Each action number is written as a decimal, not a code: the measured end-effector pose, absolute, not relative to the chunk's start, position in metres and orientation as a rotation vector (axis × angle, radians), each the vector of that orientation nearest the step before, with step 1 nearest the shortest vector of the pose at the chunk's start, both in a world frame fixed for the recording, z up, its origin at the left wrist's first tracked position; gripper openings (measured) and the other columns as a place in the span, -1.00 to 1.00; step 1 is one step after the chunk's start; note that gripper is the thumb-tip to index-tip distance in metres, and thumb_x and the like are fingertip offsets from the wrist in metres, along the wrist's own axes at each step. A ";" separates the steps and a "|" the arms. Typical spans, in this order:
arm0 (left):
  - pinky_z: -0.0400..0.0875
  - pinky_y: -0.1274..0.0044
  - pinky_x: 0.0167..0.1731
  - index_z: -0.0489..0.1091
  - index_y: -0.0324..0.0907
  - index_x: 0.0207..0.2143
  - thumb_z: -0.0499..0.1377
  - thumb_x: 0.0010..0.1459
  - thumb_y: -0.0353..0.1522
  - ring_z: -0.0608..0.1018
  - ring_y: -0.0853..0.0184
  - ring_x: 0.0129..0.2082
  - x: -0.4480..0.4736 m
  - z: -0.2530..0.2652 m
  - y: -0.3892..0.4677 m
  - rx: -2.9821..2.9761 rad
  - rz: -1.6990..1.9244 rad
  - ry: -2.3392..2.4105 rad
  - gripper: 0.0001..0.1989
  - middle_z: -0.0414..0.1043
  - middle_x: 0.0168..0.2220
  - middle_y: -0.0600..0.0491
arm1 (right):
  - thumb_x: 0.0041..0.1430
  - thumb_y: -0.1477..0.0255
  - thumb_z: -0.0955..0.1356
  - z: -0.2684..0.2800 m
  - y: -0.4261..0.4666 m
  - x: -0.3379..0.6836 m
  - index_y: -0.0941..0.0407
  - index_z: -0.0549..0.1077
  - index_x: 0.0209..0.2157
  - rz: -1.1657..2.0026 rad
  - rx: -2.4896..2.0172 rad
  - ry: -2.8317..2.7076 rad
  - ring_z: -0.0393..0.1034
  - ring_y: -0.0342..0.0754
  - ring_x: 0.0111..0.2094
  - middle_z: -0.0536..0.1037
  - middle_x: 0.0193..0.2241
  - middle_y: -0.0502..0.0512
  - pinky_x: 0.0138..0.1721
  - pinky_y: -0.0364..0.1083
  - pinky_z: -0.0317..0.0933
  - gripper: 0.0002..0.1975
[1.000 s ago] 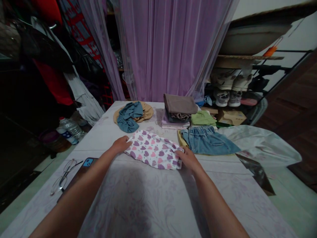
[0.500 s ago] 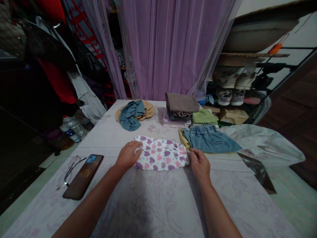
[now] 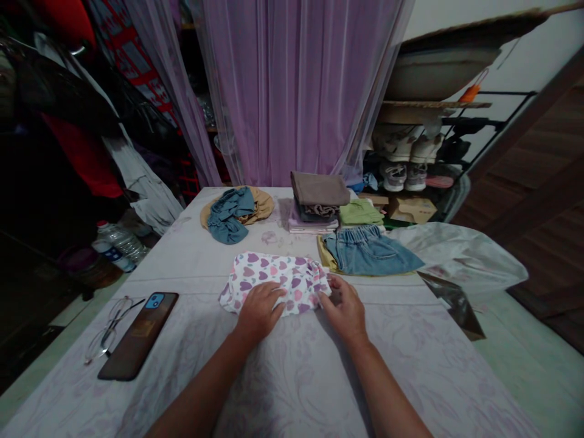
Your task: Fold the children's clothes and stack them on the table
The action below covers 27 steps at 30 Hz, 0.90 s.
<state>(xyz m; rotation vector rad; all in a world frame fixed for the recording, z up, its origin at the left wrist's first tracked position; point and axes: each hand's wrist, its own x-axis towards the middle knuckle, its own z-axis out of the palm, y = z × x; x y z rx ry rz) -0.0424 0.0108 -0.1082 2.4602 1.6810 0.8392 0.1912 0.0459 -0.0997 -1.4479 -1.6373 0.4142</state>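
Observation:
A folded white garment [image 3: 255, 272] with a purple and pink heart print lies in front of me, gathered at its right end; I cannot tell its exact kind. My left hand [image 3: 261, 309] rests flat on its near middle, fingers apart. At the gathered end, my right hand [image 3: 345, 307] has thumb and curled fingers closed about the edge. Just beyond that hand lie blue denim shorts or a skirt [image 3: 374, 252], with a yellow cloth [image 3: 327, 254] showing under them.
A pile topped by a brown folded cloth [image 3: 319, 188] stands at the back, beside green folded clothes [image 3: 360, 213]. Back left are a blue garment [image 3: 228, 222] and a tan one [image 3: 262, 204]. A phone [image 3: 139, 337] and glasses [image 3: 107, 334] lie left. A plastic bag [image 3: 460, 252] hangs off the right edge.
My left hand has moved from the garment's left edge onto its near middle. My right hand still has the gathered end, which is now more bunched. The view has shifted slightly right.

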 end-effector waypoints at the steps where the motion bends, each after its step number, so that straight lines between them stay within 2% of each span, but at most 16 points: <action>1: 0.34 0.30 0.09 0.44 -0.12 -0.03 0.07 0.25 -0.29 0.47 0.19 0.06 -0.043 -0.107 0.011 2.454 0.836 1.693 -0.71 0.49 0.02 -0.07 | -0.01 0.16 0.36 -0.100 0.047 0.188 0.15 0.43 0.05 0.414 -1.460 -1.669 0.46 0.07 -0.21 0.59 -0.20 0.19 -0.14 0.01 0.31 -0.41; 3: 0.31 0.30 0.12 0.43 -0.14 0.00 0.07 0.25 -0.28 0.44 0.18 0.10 -0.048 -0.105 0.013 2.406 0.847 1.789 -0.69 0.46 0.07 -0.09 | -0.02 0.19 0.37 -0.100 0.050 0.183 0.17 0.40 0.09 0.406 -1.541 -1.729 0.47 0.08 -0.23 0.59 -0.21 0.20 -0.18 0.01 0.31 -0.37; 4: 0.29 0.29 0.14 0.42 -0.16 0.02 0.07 0.25 -0.28 0.42 0.15 0.13 -0.053 -0.103 0.014 2.357 0.859 1.885 -0.66 0.43 0.10 -0.11 | -0.01 0.21 0.37 -0.100 0.052 0.182 0.17 0.42 0.05 0.391 -1.586 -1.771 0.47 0.09 -0.24 0.59 -0.24 0.20 -0.19 0.01 0.31 -0.42; 6: 0.21 0.24 0.19 0.37 -0.22 0.08 0.07 0.23 -0.25 0.35 0.08 0.19 -0.067 -0.099 0.018 2.207 0.853 2.139 -0.58 0.34 0.18 -0.18 | 0.02 0.27 0.36 -0.098 0.054 0.183 0.14 0.52 -0.14 0.333 -1.612 -1.885 0.46 0.08 -0.28 0.59 -0.36 0.16 -0.19 0.01 0.29 -0.63; 8: 0.17 0.21 0.20 0.30 -0.28 0.15 0.08 0.21 -0.20 0.30 0.01 0.23 -0.084 -0.093 0.024 2.036 0.756 2.347 -0.48 0.27 0.22 -0.24 | 0.10 0.35 0.33 -0.092 0.055 0.184 0.10 0.53 -0.30 0.241 -1.481 -2.017 0.45 0.03 -0.32 0.56 -0.46 0.09 -0.09 0.03 0.26 -0.82; 10: 0.17 0.20 0.20 0.21 -0.30 0.22 0.09 0.19 -0.17 0.31 0.00 0.22 -0.100 -0.086 0.030 1.907 0.613 2.424 -0.39 0.27 0.22 -0.26 | 0.16 0.43 0.30 -0.082 0.055 0.184 0.08 0.51 -0.29 0.108 -1.221 -2.121 0.45 -0.03 -0.31 0.58 -0.43 0.05 0.07 0.07 0.16 -0.85; 12: 0.16 0.20 0.20 0.11 -0.30 0.28 0.13 0.15 -0.17 0.28 0.00 0.25 -0.111 -0.078 0.035 1.856 0.522 2.428 -0.30 0.22 0.25 -0.28 | 0.21 0.51 0.26 -0.068 0.053 0.180 0.07 0.50 -0.21 -0.030 -0.935 -2.173 0.45 -0.06 -0.26 0.59 -0.34 0.06 0.13 0.07 0.10 -0.80; 15: 0.05 0.15 0.24 0.01 -0.29 0.33 0.19 0.06 -0.27 0.10 -0.04 0.34 -0.114 -0.062 0.038 1.997 0.553 2.374 -0.19 -0.01 0.35 -0.29 | 0.26 0.55 0.23 -0.044 0.046 0.170 0.06 0.50 -0.20 -0.163 -0.661 -2.181 0.44 -0.08 -0.25 0.60 -0.32 0.09 -0.01 -0.02 0.22 -0.77; 17: -0.05 0.13 0.27 0.14 -0.18 0.29 0.17 0.03 -0.37 0.01 -0.01 0.37 -0.111 -0.049 0.038 2.207 0.609 2.246 -0.28 -0.08 0.39 -0.20 | 0.26 0.55 0.25 -0.031 0.043 0.163 0.06 0.50 -0.20 -0.199 -0.584 -2.181 0.44 -0.09 -0.29 0.60 -0.33 0.08 -0.14 -0.07 0.25 -0.78; 19: -0.07 0.14 0.28 0.39 -0.05 0.10 0.12 0.02 -0.43 0.08 0.04 0.35 -0.111 -0.034 0.037 2.333 0.628 2.106 -0.46 0.08 0.35 -0.07 | 0.26 0.54 0.26 -0.023 0.043 0.160 0.06 0.50 -0.19 -0.193 -0.570 -2.175 0.44 -0.09 -0.32 0.60 -0.33 0.09 -0.25 -0.11 0.25 -0.79; 20: -0.01 0.16 0.26 0.47 -0.02 -0.01 0.10 0.02 -0.44 0.19 0.07 0.31 -0.112 -0.025 0.037 2.327 0.629 2.058 -0.54 0.22 0.28 -0.02 | 0.25 0.54 0.26 -0.021 0.044 0.160 0.07 0.50 -0.18 -0.164 -0.594 -2.162 0.45 -0.09 -0.32 0.60 -0.32 0.09 -0.28 -0.13 0.25 -0.79; 22: 0.25 0.28 0.13 0.52 0.00 -0.14 0.05 0.06 -0.41 0.46 0.15 0.10 -0.118 -0.003 0.037 2.185 0.634 2.055 -0.64 0.50 0.05 0.04 | 0.24 0.51 0.26 -0.020 0.047 0.161 0.09 0.49 -0.18 -0.047 -0.721 -2.102 0.47 -0.09 -0.32 0.61 -0.31 0.11 -0.32 -0.15 0.26 -0.79; 23: 0.36 0.36 0.01 0.51 0.00 -0.15 0.02 0.09 -0.38 0.54 0.19 -0.03 -0.123 0.010 0.036 2.091 0.638 2.094 -0.66 0.57 -0.08 0.07 | 0.22 0.49 0.26 -0.019 0.048 0.161 0.10 0.49 -0.18 0.047 -0.808 -2.059 0.48 -0.09 -0.32 0.61 -0.31 0.10 -0.33 -0.16 0.26 -0.80; 25: 0.43 0.43 -0.19 0.50 0.01 -0.13 0.00 0.11 -0.32 0.59 0.20 -0.21 -0.132 0.040 0.032 1.935 0.646 2.275 -0.65 0.59 -0.24 0.11 | 0.19 0.46 0.28 -0.014 0.044 0.160 0.11 0.48 -0.21 0.286 -0.961 -1.982 0.48 -0.10 -0.36 0.60 -0.34 0.06 -0.36 -0.18 0.26 -0.82; 27: 0.41 0.45 -0.24 0.51 0.02 -0.17 0.02 0.09 -0.30 0.58 0.19 -0.23 -0.140 0.074 0.025 1.917 0.675 2.392 -0.68 0.58 -0.27 0.13 | 0.16 0.43 0.31 -0.003 0.034 0.154 0.10 0.48 -0.23 0.541 -1.014 -1.944 0.45 -0.13 -0.41 0.59 -0.38 0.01 -0.39 -0.20 0.24 -0.84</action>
